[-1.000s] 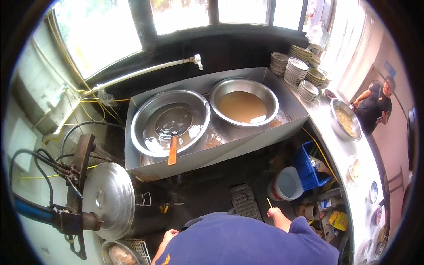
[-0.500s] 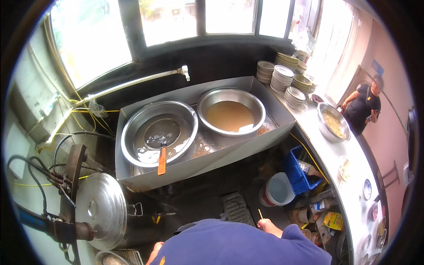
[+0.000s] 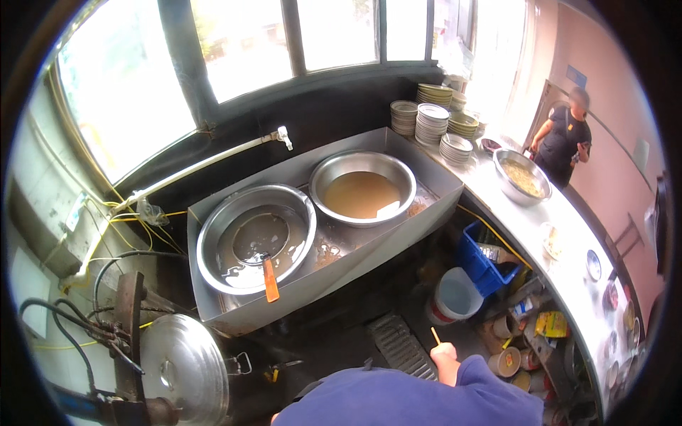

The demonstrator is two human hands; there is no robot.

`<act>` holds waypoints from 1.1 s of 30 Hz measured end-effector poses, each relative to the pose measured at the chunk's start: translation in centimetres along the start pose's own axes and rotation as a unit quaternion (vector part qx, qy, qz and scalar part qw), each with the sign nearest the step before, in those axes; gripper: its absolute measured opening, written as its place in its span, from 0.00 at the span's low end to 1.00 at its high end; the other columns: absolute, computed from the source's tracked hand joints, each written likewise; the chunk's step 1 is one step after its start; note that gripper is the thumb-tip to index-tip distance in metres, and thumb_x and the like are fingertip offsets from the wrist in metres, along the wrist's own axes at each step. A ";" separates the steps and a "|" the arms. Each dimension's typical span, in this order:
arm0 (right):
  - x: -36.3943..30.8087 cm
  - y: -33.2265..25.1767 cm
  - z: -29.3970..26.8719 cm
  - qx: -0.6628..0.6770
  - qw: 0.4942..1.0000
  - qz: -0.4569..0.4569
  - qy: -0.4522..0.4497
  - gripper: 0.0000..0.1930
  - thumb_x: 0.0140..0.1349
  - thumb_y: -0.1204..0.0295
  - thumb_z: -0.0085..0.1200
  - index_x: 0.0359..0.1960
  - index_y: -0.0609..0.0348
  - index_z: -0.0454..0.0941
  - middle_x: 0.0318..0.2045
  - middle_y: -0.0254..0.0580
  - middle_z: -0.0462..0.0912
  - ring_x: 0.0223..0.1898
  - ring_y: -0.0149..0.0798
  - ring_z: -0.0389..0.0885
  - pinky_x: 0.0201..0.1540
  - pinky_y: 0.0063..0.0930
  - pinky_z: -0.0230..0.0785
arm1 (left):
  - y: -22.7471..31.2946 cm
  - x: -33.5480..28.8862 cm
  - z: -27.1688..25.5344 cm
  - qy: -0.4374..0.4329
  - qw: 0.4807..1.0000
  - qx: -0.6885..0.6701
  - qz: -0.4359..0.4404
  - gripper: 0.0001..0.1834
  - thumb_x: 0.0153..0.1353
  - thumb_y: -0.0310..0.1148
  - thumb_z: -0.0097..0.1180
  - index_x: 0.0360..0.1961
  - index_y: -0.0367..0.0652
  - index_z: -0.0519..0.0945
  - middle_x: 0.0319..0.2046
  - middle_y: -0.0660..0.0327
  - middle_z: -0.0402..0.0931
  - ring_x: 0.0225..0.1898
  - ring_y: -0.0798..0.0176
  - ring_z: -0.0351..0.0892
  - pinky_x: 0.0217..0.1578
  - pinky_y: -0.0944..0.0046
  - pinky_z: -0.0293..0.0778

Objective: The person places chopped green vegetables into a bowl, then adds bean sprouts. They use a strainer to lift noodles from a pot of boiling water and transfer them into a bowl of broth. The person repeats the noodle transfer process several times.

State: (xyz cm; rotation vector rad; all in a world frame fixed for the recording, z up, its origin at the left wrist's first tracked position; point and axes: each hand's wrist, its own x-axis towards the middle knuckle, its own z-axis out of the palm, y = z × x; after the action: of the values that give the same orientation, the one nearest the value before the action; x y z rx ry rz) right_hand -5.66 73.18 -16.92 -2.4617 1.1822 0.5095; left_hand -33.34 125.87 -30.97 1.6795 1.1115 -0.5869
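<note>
My right hand [image 3: 444, 352] is closed around a thin yellowish stick [image 3: 435, 335], low in front of my blue-clothed body. The stick's tip pokes up above the fist; the rest of it is hidden. Below that hand lies a dark ribbed floor grate [image 3: 402, 345], and a white bucket [image 3: 457, 293] with liquid in it stands just beyond. Of my left side only a sliver of skin shows at the bottom edge, and the hand itself is out of sight.
A metal sink [image 3: 355, 259] holds a basin with an orange-handled tool [image 3: 270, 280] and a basin [image 3: 408, 167] of cloudy brown liquid. A blue crate [image 3: 490, 277] sits under the white counter [image 3: 522, 220]. A lidded pot [image 3: 185, 362] is at left. Another person [image 3: 565, 138] stands far right.
My view has shifted, so the sink and pot sit differently in it. My right hand with the stick shows further right and slightly higher. My left side has nearly left the picture.
</note>
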 end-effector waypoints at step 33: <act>-3.6 4.0 6.5 0.186 0.981 -0.044 0.031 0.15 0.51 0.72 0.54 0.36 0.73 0.81 0.36 0.59 0.85 0.40 0.52 0.85 0.45 0.43 0.73 | -14.9 1.5 -3.3 -0.054 0.998 -0.011 0.011 0.24 0.45 0.34 0.75 0.44 0.34 0.83 0.38 0.53 0.85 0.37 0.60 0.84 0.42 0.58 0.79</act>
State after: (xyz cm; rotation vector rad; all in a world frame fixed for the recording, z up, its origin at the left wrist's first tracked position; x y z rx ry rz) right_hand -12.04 76.25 -21.53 -2.2071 1.0725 0.1681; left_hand -46.12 130.68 -37.89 1.6199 1.0187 -0.6418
